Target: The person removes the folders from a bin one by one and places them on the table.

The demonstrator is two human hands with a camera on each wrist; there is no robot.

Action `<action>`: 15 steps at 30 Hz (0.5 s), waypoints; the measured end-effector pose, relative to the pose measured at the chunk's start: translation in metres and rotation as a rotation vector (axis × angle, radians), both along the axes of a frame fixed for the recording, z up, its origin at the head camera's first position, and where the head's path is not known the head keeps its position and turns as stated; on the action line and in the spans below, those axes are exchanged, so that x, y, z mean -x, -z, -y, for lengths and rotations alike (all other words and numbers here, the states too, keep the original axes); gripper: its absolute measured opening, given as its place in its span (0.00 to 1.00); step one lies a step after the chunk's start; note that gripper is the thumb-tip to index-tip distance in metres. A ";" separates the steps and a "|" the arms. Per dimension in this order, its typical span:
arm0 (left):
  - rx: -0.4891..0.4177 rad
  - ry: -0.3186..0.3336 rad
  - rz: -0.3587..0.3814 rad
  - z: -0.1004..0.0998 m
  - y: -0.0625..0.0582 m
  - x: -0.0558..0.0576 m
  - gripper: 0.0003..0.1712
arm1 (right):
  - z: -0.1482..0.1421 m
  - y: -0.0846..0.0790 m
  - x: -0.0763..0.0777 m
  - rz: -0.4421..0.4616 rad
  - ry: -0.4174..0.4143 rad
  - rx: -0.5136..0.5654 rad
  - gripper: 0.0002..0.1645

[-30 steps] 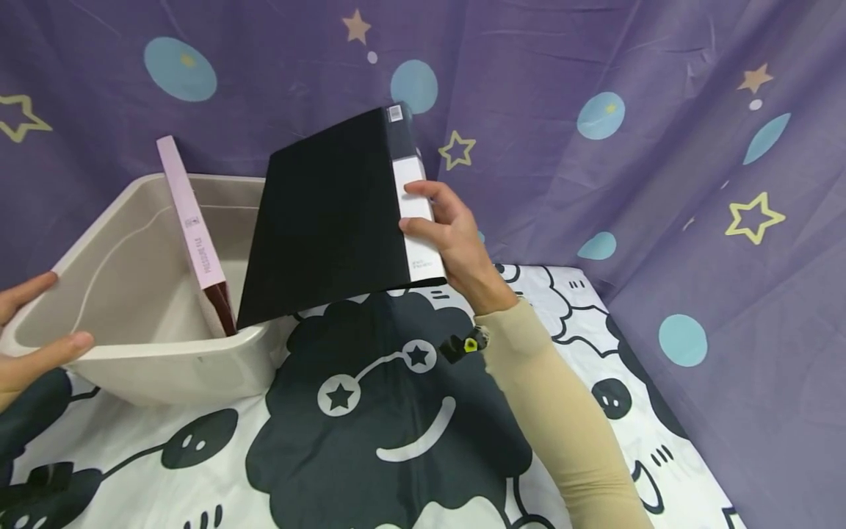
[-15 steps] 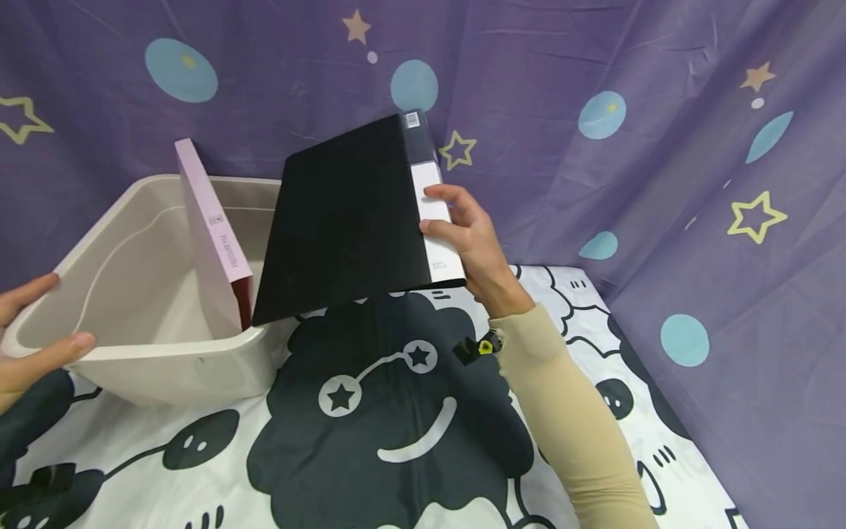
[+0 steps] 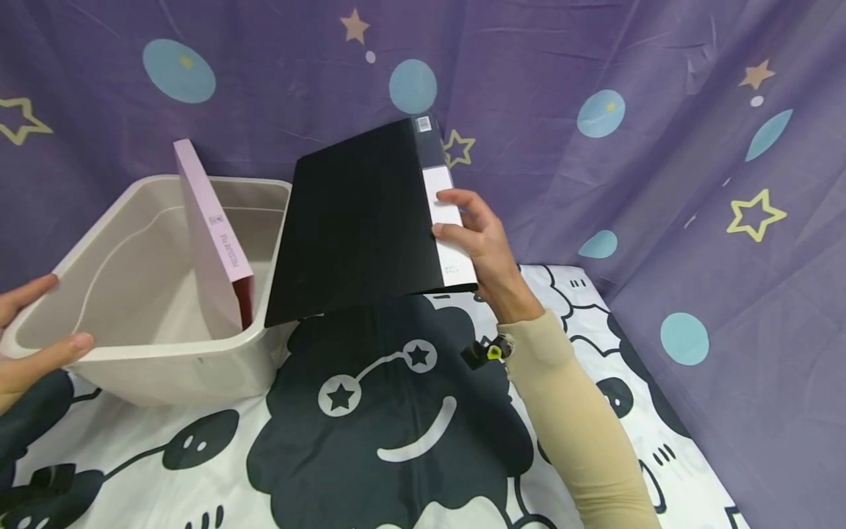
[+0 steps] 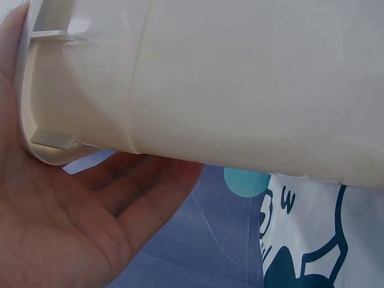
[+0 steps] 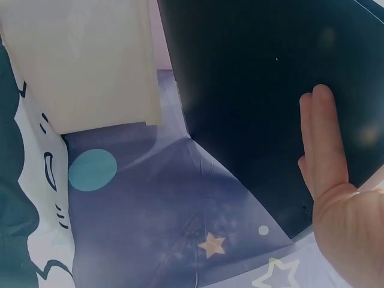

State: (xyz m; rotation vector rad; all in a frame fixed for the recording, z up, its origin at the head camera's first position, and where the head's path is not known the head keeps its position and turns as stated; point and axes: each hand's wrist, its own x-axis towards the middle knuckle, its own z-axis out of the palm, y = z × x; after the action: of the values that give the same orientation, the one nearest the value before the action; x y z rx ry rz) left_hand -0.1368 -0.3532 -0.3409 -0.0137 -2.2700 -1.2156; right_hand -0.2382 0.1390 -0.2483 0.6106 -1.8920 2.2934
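Observation:
My right hand (image 3: 485, 246) grips a black ring binder or file folder (image 3: 360, 220) by its spine, which has a white label. In the right wrist view, the fingers (image 5: 327, 138) lie flat along its underside. The folder is tilted, its lower left corner close by the right end of a beige plastic bin (image 3: 178, 364). At the bin's left end my left hand (image 3: 42, 360) holds the rim, thumb along the front side; the left wrist view has the fingers (image 4: 156, 186) against the outer wall. A pink file box (image 3: 218, 228) leans upright inside the bin, near its right end.
The bin stands on a white cloth (image 3: 218, 492) printed with black sheep shapes. Behind and to the right hangs a purple curtain (image 3: 529, 66) with stars and blue dots.
The black folder has moved right and slightly down, away from the pink file box. The file box has shifted a little right within the bin. The left hand stays on the rim.

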 end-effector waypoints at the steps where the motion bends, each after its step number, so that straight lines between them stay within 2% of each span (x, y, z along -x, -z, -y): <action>1: 0.004 0.000 0.002 -0.001 -0.001 -0.001 0.46 | -0.001 0.000 -0.001 0.005 -0.009 0.015 0.23; 8: 0.053 -0.030 0.052 -0.002 -0.002 -0.004 0.46 | -0.006 0.005 -0.005 0.042 -0.061 0.111 0.23; 15: 0.071 -0.055 0.064 0.004 0.006 0.000 0.47 | -0.009 0.012 -0.010 0.019 -0.036 0.102 0.24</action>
State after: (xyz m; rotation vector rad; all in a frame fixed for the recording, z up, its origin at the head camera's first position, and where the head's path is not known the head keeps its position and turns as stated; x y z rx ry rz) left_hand -0.1373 -0.3574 -0.3464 0.0620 -2.3516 -1.1217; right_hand -0.2287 0.1483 -0.2604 0.6175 -1.7732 2.4087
